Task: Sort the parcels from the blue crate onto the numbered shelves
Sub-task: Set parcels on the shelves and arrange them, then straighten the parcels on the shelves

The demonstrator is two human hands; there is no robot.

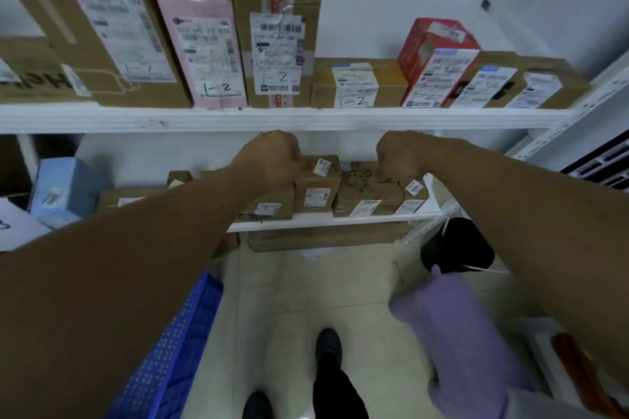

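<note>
Blue crate (pixel 177 347) on the floor (pixel 299 299) at bottom left, just its perforated wall showing; the left forearm covers the inside. Upper shelf (pixel 306 119), left to right: big brown box (pixel 102 27) leaning, pink parcel (pixel 200 31) upright, taped brown parcel (pixel 277 27) upright, flat brown parcel (pixel 357 82) lying low, red parcel (pixel 435 61) tilted, then more brown boxes to the right end. Handwritten "1-2" on several labels. Lower shelf (pixel 333 219): light blue box (pixel 64 190) off to the left, row of small brown parcels along the front edge. Both arms reach in over that row. Left hand (pixel 272 160) is curled, knuckles up, just beside the small labelled parcel (pixel 316 187). Right hand (pixel 401 156) is curled the same way, at the top of the parcel with a scribbled drawing (pixel 360 187). Fingers tucked under on both, so cannot tell if either grips anything. Black round object (pixel 456 245) beside the shelf's right end, purple bag (pixel 456 350) on the floor at right.
</note>
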